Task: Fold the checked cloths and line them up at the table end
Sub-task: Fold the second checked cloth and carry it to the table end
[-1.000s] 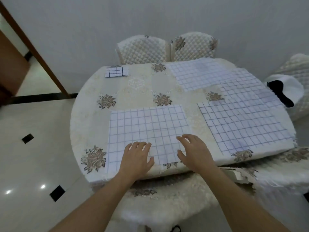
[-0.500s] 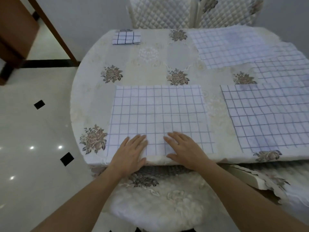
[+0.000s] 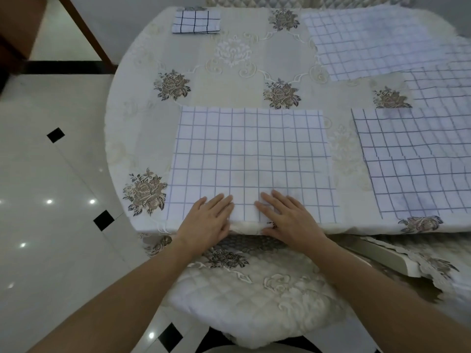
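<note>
A white checked cloth (image 3: 251,159) lies flat on the table in front of me, its near edge at the table's rim. My left hand (image 3: 207,220) and my right hand (image 3: 288,217) lie side by side on that near edge, fingers straight and pressing down. One folded checked cloth (image 3: 196,21) sits at the far left end of the table. Three more checked cloths lie spread out: one at the right (image 3: 418,159), one at the far right (image 3: 441,82), one at the back (image 3: 369,44).
The round table (image 3: 229,62) wears a cream tablecloth with brown flower prints. A quilted chair seat (image 3: 254,296) is right below my arms. More quilted chairs (image 3: 280,0) stand at the far side. Glossy tiled floor (image 3: 51,200) lies to the left.
The camera has tilted down and come closer to the table. Both hands slid back to the cloth's near edge and drew closer together.
</note>
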{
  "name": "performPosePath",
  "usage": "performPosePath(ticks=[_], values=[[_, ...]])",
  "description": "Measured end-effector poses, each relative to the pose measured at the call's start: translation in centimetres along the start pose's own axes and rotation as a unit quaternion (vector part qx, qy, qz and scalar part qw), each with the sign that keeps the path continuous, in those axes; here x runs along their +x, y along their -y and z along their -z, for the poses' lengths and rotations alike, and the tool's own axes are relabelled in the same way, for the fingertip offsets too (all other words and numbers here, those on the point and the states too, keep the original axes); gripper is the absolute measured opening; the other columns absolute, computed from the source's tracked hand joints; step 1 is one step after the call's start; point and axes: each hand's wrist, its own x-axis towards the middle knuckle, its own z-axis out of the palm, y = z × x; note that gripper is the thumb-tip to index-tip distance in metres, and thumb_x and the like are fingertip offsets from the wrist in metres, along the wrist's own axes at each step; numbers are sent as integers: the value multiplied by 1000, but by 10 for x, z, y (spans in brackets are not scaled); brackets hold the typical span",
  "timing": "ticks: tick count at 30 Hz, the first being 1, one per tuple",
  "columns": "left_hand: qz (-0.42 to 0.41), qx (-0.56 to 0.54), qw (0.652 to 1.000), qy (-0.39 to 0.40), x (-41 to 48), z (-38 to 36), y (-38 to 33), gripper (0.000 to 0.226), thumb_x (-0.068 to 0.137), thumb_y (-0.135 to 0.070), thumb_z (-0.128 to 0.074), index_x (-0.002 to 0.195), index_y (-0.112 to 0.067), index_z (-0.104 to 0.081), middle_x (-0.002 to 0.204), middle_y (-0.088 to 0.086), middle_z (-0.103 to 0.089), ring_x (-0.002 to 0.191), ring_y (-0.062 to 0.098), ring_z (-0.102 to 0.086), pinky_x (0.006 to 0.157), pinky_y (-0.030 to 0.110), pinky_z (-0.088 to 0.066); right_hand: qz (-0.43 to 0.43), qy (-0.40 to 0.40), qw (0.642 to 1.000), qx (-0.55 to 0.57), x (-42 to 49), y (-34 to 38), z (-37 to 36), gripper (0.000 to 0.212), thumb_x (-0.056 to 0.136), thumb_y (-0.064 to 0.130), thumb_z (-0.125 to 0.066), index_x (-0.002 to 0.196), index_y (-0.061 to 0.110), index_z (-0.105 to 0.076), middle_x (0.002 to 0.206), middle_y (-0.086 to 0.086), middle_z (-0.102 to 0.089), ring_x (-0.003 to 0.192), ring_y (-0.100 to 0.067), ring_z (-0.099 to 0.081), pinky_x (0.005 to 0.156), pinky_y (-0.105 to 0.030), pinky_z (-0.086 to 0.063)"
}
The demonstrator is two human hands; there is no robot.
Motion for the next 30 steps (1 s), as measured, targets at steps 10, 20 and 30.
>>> performPosePath(ticks=[10, 20, 30], values=[[-16, -3, 1000, -18, 5, -12, 9, 45, 98, -32, -35, 130, -17, -63, 143, -1, -56, 130, 21, -54, 99, 44, -49, -5, -23, 1000, 20, -1, -6, -1, 51, 95, 54, -46, 136, 28, -56, 147, 3, -51, 136, -23, -46, 102, -42, -46], [-4, -76, 997, -20, 4, -9, 37, 41, 100, -33, -39, 135, -25, -58, 146, -6, -53, 136, 18, -47, 106, 41, -43, 19, -68, 996, 50, -6, -17, 0, 40, 95, 23, -58, 133, 13, -61, 143, -4, -56, 131, -26, -52, 101, -42, -50], [9, -130, 991, 24, -15, 4, 60, 50, 101, -35, -24, 143, -28, -52, 151, -8, -46, 145, 17, -36, 116, 43, -32, -52, -52, 995, 65, -29, -37, 6, 43, 96, 28, -42, 132, 21, -62, 145, -1, -54, 136, -30, -48, 104, -53, -44]])
